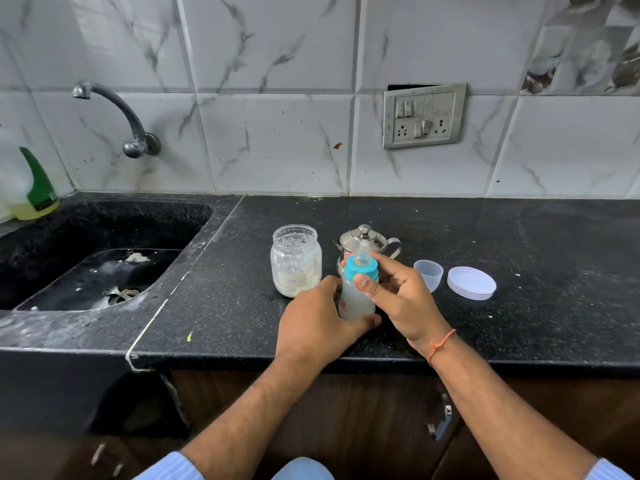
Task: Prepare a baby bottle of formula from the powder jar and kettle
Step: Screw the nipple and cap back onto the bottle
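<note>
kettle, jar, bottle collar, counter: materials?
Kettle: polished steel by the look, mirror reflections on lid and knob.
Jar: clear glass or hard plastic, cannot tell which; see-through wall, white powder inside.
Bottle collar: matte blue plastic, ribbed.
Counter: glossy black speckled stone, likely granite; reflects the wall tiles.

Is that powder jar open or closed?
Open: the jar has no lid on its rim, and a white lid lies flat on the counter to the right.
</note>
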A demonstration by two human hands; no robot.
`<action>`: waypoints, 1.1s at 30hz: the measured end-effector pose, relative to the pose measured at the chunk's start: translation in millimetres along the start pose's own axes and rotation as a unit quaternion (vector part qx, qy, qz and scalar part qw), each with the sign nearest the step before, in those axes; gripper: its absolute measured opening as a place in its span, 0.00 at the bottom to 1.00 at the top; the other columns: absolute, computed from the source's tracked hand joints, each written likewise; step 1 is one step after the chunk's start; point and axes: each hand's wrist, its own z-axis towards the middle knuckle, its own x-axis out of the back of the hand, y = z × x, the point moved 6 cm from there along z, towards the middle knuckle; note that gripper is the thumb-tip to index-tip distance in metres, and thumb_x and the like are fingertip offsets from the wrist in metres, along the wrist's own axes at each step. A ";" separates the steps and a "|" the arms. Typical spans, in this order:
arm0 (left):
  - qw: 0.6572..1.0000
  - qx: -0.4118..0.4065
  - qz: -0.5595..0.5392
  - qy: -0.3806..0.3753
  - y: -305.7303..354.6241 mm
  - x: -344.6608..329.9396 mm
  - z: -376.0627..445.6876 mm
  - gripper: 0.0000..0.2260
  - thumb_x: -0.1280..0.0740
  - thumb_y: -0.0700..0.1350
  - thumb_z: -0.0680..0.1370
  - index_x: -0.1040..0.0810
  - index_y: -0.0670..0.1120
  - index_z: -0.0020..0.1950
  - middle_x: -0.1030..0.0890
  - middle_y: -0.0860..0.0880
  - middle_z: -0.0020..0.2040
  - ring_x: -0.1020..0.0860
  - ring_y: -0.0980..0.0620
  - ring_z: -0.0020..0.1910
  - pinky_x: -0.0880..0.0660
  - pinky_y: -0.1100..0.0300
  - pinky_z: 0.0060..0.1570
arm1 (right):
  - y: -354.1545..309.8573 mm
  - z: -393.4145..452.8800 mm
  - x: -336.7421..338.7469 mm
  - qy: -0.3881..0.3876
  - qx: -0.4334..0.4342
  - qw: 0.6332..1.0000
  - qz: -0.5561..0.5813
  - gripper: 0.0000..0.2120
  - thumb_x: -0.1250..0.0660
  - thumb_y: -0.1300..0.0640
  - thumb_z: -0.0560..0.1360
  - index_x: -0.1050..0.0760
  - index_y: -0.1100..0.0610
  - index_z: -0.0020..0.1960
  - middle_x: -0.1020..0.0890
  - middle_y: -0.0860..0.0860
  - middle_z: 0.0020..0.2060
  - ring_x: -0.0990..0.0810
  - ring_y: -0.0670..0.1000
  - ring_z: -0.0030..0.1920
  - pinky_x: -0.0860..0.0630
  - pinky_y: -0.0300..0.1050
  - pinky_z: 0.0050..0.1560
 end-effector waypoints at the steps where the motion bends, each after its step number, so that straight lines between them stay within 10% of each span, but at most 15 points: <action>1: 1.000 0.000 0.012 0.007 1.7 0.5 -0.9 0.30 0.24 0.76 0.65 0.24 0.58 0.56 0.16 0.61 0.48 0.17 0.60 0.46 0.17 0.53 0.48 | -0.2 -0.5 0.5 0.005 0.000 1.000 -0.002 0.21 0.25 0.55 0.78 0.20 0.54 0.70 0.12 0.49 0.61 0.14 0.51 0.62 0.19 0.43 0.60; 9: 0.987 -0.078 -0.030 -0.140 2.0 -8.4 11.5 0.26 0.24 0.67 0.74 0.21 0.54 0.66 0.18 0.59 0.46 0.20 0.56 0.45 0.22 0.54 0.49 | -1.8 -3.3 1.3 0.001 -0.008 1.000 0.017 0.21 0.24 0.55 0.77 0.19 0.54 0.70 0.13 0.51 0.62 0.16 0.53 0.65 0.20 0.48 0.65; 21: 0.996 -0.040 0.079 -0.013 11.4 2.6 -1.9 0.28 0.33 0.78 0.70 0.21 0.57 0.55 0.16 0.57 0.41 0.16 0.55 0.43 0.19 0.54 0.47 | -4.1 -7.9 -1.5 0.054 0.007 0.997 -0.048 0.17 0.23 0.48 0.76 0.18 0.42 0.65 0.12 0.46 0.58 0.14 0.50 0.62 0.18 0.57 0.65; 28: 0.995 -0.028 0.000 -0.100 13.1 4.6 -1.4 0.32 0.31 0.76 0.65 0.20 0.57 0.61 0.14 0.59 0.48 0.16 0.61 0.47 0.16 0.53 0.51 | -12.8 -18.2 -6.2 0.068 0.001 0.991 -0.114 0.20 0.24 0.42 0.76 0.22 0.37 0.67 0.14 0.36 0.59 0.16 0.43 0.61 0.17 0.55 0.64; 33: 0.980 -0.057 -0.066 -0.179 4.9 6.1 5.6 0.31 0.21 0.64 0.69 0.17 0.54 0.69 0.12 0.59 0.54 0.14 0.63 0.53 0.16 0.56 0.58 | -14.8 -30.0 -3.7 0.002 -0.013 0.979 -0.205 0.39 0.19 0.52 0.74 0.36 0.32 0.76 0.17 0.36 0.62 0.17 0.41 0.61 0.18 0.42 0.61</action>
